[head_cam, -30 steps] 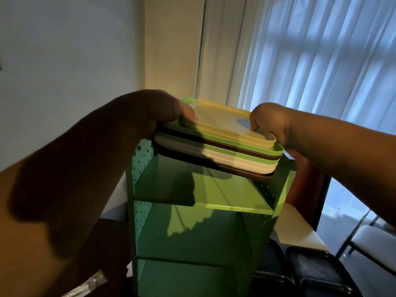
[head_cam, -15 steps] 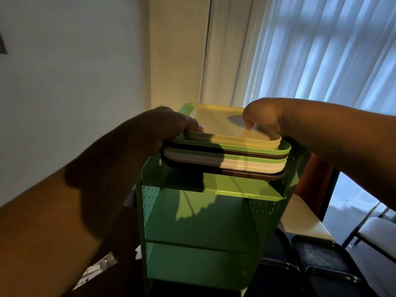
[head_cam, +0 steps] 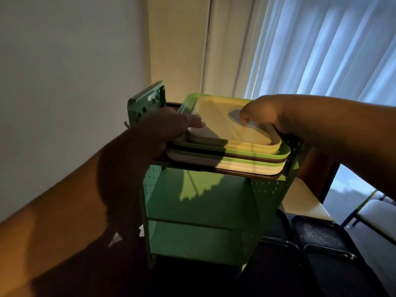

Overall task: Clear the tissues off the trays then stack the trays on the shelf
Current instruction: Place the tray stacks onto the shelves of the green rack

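A stack of several trays [head_cam: 240, 156], yellow on top with green, brown and white ones beneath, sits at the top of the green metal shelf [head_cam: 201, 202]. My left hand [head_cam: 165, 131] grips the stack's left edge, thumb lying over the rim of the yellow tray [head_cam: 222, 116]. My right hand [head_cam: 263, 113] holds the right side, fingers curled down onto the top tray. No tissues are visible on the trays.
A white wall runs along the left and pale curtains [head_cam: 321, 46] hang behind on the right. Dark chairs [head_cam: 317, 239] stand at the lower right beside a light tabletop [head_cam: 300, 202]. A small plastic wrapper [head_cam: 115, 239] lies low beside the shelf.
Both hands have pushed the tray stack farther back and lower onto the shelf top. The shelf's left perforated side now shows behind my left hand.
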